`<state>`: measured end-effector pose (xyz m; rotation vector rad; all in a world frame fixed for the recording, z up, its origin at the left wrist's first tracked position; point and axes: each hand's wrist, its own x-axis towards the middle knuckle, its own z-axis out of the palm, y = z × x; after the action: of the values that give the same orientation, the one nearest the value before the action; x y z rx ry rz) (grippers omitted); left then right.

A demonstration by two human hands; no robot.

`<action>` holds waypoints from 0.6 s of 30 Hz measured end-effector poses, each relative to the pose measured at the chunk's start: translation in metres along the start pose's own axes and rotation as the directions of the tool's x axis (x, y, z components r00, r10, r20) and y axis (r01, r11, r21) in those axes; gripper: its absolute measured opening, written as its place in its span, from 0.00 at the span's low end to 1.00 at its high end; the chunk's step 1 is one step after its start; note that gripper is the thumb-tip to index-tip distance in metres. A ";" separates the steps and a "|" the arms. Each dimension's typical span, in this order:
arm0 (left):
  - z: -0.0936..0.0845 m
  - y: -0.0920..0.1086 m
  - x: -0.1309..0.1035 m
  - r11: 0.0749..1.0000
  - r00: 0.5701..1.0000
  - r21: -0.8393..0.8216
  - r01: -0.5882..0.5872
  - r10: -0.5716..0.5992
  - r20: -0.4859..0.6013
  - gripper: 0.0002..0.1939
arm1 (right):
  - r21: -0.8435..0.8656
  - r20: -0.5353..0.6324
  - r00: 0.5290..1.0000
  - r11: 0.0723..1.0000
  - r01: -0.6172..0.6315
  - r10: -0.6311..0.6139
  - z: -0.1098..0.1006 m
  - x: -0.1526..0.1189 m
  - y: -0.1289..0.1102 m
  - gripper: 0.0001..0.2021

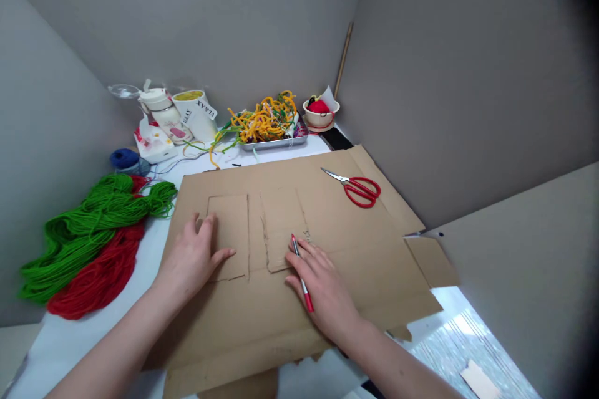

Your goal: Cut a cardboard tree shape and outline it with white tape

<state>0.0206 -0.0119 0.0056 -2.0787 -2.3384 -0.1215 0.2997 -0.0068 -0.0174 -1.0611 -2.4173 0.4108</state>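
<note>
A large sheet of brown cardboard (pixel 374 262) covers much of the table. My left hand (pixel 194 252) rests with fingers spread on a smaller cardboard rectangle (pixel 231 218), touching its left side. To the right of that lies a second cardboard rectangle (pixel 283 215), with rough side edges. My right hand (pixel 321 280) holds a red and silver pen (pixel 300 277) between thumb and fingers, its tip pointing away from me near the second rectangle's lower right corner. Red-handled scissors (pixel 358 188) lie partly spread on the sheet, beyond my right hand.
Green yarn (pixel 88 224) and red yarn (pixel 103 274) are heaped at the left, by blue yarn (pixel 125 159). Along the back stand a white bottle (pixel 163 115), a white container (pixel 194 115), a metal tray (pixel 276 143) of orange yarn and a bowl (pixel 322 117). Grey partitions enclose the table.
</note>
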 end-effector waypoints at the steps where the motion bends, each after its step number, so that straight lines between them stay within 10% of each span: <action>1: 0.001 -0.001 0.002 0.999 0.999 -0.020 0.031 -0.031 0.008 0.40 | 0.001 -0.001 1.000 1.000 -0.005 0.005 -0.001 0.000 0.000 0.14; 10: -0.018 0.003 0.006 0.844 0.963 -0.465 0.268 -0.240 0.120 0.48 | 0.064 -0.034 0.998 0.997 -0.043 0.045 -0.008 -0.005 0.003 0.13; 15: -0.039 0.019 -0.009 0.205 0.858 -0.900 0.386 -0.437 0.269 0.36 | 0.190 -0.157 0.985 0.981 -0.040 0.070 -0.014 -0.010 0.005 0.15; 18: -0.047 0.033 -0.023 0.030 0.820 -0.958 0.285 -0.524 0.228 0.33 | 0.346 -0.196 0.966 0.933 -0.096 0.172 -0.019 -0.016 0.003 0.14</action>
<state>0.0544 -0.0340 0.0524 -1.0783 -2.8869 -2.3510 0.3209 -0.0154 -0.0074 -1.0592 -1.9950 0.6832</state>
